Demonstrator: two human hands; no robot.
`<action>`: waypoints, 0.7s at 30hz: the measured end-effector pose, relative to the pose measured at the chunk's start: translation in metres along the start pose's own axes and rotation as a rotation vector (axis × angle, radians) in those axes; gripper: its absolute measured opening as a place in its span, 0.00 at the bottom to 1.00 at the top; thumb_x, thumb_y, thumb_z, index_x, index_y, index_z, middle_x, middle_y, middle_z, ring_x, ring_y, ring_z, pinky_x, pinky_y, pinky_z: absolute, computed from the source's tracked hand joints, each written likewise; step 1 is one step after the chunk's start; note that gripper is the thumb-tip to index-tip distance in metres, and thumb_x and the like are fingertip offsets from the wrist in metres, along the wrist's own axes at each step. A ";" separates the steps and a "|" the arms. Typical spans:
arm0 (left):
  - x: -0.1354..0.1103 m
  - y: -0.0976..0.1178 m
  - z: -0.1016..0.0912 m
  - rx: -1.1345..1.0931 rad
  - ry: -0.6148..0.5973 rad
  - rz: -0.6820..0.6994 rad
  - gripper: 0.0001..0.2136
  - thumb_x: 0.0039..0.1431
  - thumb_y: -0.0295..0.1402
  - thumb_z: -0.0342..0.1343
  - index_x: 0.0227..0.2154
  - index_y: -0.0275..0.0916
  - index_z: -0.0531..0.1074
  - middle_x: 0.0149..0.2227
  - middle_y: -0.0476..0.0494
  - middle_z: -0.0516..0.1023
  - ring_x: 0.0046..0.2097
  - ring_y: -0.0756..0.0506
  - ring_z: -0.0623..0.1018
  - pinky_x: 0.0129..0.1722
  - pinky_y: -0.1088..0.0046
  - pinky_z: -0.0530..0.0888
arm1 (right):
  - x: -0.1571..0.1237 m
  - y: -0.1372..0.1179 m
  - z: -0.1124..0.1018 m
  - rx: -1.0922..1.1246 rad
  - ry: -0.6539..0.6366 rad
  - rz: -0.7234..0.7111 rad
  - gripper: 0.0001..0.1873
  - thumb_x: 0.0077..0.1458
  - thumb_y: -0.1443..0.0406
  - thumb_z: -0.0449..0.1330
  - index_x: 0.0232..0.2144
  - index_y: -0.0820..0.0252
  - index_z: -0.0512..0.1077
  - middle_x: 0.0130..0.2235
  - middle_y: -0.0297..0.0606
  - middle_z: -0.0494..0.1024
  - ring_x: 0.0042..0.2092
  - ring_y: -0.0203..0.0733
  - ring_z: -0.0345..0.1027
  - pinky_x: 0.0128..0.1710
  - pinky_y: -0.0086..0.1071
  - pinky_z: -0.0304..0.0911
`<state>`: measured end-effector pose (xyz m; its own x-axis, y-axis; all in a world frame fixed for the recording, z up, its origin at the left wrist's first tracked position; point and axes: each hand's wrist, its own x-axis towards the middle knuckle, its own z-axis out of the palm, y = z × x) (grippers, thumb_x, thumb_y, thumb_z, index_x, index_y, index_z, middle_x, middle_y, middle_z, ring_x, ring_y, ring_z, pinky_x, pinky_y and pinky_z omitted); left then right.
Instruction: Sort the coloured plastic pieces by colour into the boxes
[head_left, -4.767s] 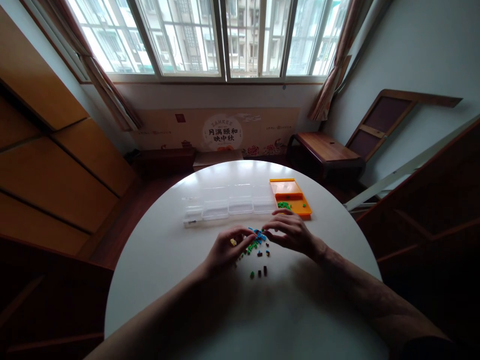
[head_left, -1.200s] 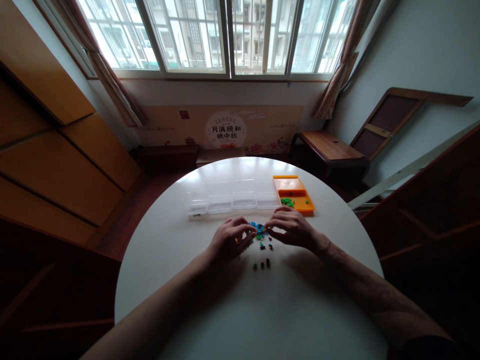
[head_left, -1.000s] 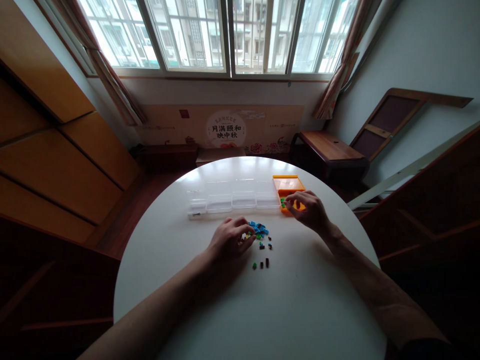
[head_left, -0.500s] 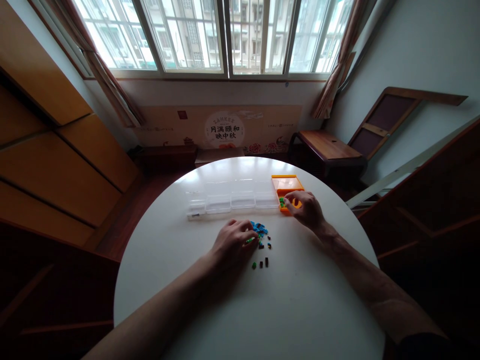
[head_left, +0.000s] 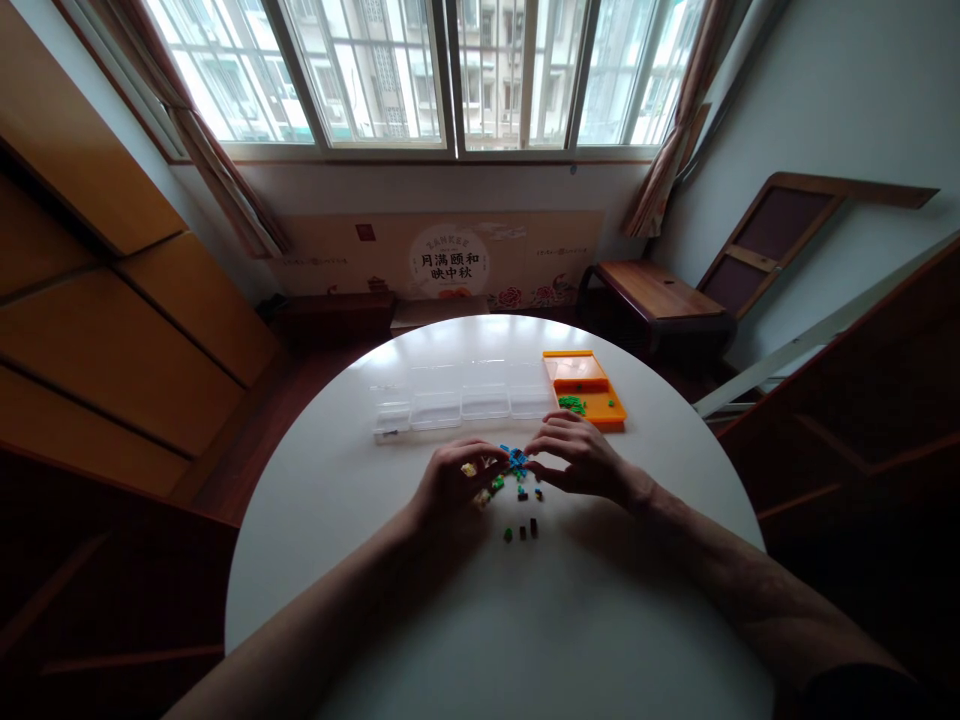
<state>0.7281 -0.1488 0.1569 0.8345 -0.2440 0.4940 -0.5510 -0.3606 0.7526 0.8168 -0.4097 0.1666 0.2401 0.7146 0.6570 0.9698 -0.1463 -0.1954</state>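
Observation:
Small building bricks lie in a loose pile on the white round table, with blue bricks at its far side. My left hand is at the pile's left edge, thumb and forefinger tips brought together beside the blue bricks; whatever they pinch is hidden. Pale yellow bricks show through the gap under its fingers, and a green brick lies close by. From the right, my right hand reaches to the same blue bricks, thumb and fingers apart. Behind it, an orange box with its lid raised contains green bricks.
A row of clear plastic compartments with lids up stands left of the orange box. Nearer me on the white table are a dark green brick and two dark brown bricks. A wooden bench stands beyond the table.
My right hand has left the orange box and come down left to the blue bricks. My left hand has shifted slightly left, uncovering pale yellow bricks.

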 end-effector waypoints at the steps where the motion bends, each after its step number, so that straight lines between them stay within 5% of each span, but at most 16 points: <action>1: 0.000 0.000 0.000 -0.013 -0.005 -0.009 0.11 0.70 0.42 0.65 0.43 0.39 0.84 0.40 0.38 0.87 0.39 0.44 0.86 0.40 0.69 0.82 | 0.001 -0.001 0.000 0.008 0.000 -0.014 0.04 0.68 0.63 0.67 0.44 0.52 0.78 0.36 0.34 0.84 0.38 0.43 0.77 0.54 0.43 0.71; 13: 0.001 0.004 0.001 -0.063 -0.029 -0.068 0.11 0.66 0.40 0.69 0.39 0.36 0.83 0.32 0.43 0.85 0.31 0.49 0.80 0.32 0.76 0.78 | -0.001 -0.007 0.006 -0.032 -0.029 -0.123 0.04 0.71 0.62 0.66 0.47 0.53 0.79 0.40 0.34 0.86 0.38 0.40 0.78 0.51 0.40 0.71; 21: -0.002 0.001 0.002 -0.047 -0.068 -0.065 0.09 0.69 0.39 0.66 0.40 0.38 0.82 0.35 0.43 0.86 0.33 0.48 0.82 0.35 0.75 0.78 | 0.002 -0.009 0.006 -0.049 0.020 -0.141 0.03 0.71 0.66 0.64 0.43 0.55 0.78 0.38 0.33 0.85 0.37 0.38 0.77 0.54 0.39 0.71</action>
<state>0.7262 -0.1506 0.1558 0.8654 -0.2827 0.4138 -0.4933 -0.3353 0.8026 0.8088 -0.4027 0.1656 0.1014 0.7168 0.6898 0.9948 -0.0785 -0.0648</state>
